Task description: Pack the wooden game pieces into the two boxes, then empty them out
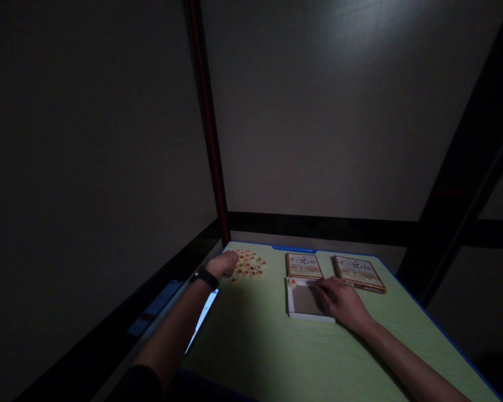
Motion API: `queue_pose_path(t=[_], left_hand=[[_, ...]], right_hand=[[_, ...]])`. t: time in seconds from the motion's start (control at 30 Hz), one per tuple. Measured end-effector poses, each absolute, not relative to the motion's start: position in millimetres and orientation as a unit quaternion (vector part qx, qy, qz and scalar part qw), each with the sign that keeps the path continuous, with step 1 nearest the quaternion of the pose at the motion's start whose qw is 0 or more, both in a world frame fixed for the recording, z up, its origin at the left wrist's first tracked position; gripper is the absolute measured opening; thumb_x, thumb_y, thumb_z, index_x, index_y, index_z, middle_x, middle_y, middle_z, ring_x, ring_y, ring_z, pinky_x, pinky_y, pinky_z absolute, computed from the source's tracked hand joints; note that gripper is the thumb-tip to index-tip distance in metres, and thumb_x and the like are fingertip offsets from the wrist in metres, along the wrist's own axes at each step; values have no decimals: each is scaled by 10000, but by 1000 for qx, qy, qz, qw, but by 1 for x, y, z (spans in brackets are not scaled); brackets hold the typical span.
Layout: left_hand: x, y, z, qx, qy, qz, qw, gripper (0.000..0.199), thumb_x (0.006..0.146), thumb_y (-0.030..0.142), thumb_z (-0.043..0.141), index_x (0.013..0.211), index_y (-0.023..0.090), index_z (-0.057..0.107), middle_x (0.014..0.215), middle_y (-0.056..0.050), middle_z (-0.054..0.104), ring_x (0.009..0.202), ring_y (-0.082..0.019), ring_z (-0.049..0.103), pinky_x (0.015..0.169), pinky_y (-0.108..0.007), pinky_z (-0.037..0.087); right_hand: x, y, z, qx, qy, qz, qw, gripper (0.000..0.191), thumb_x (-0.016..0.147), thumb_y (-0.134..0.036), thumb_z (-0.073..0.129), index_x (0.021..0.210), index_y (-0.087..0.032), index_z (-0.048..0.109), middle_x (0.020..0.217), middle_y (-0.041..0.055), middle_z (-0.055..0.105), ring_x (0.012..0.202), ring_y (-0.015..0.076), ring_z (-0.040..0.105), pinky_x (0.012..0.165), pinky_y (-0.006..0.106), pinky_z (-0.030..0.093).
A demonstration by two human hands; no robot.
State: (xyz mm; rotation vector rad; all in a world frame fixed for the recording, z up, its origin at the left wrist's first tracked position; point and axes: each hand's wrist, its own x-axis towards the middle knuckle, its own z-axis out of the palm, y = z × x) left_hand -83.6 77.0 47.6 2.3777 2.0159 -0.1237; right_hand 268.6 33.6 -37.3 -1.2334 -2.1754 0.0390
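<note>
Overall, the green table (276, 346) supports the open white box (291, 314), its corner holding one disc (292, 283); the right hand (344, 301) overlaps its right side, the left hand (226, 262) adjoins piled discs (250, 264), both grips indeterminable

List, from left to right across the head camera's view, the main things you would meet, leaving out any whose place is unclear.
Lit screen, left hand, game pieces, open tray, rightmost printed box.
</note>
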Motion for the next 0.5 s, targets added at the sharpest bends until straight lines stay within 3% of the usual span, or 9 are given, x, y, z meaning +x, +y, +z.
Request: queue_pose_path(t=[0.2,0.37,0.5], left_hand=[[-55,92,58,769,638,-33,7,202,782,111,572,920,165,709,968,-108,729,916,-209,671,787,-264,502],[-6,102,41,789,614,-27,8,214,818,190,594,994,174,713,1052,-129,725,1004,-227,667,851,-276,506],[13,103,31,789,613,-38,-1,277,810,87,556,1051,112,691,1095,-204,701,1053,-275,664,878,-334,520]], right_hand=[[269,34,-38,-472,-830,3,298,296,919,-251,435,942,-190,724,860,96,716,803,225,658,741,319,492],[270,34,-39,-472,-834,-9,285,284,921,-233,439,952,-175,716,867,99,710,808,220,649,739,311,483],[270,33,-39,-472,-837,-15,277,268,915,-208,453,952,-176,717,864,99,710,808,216,641,742,303,479]])
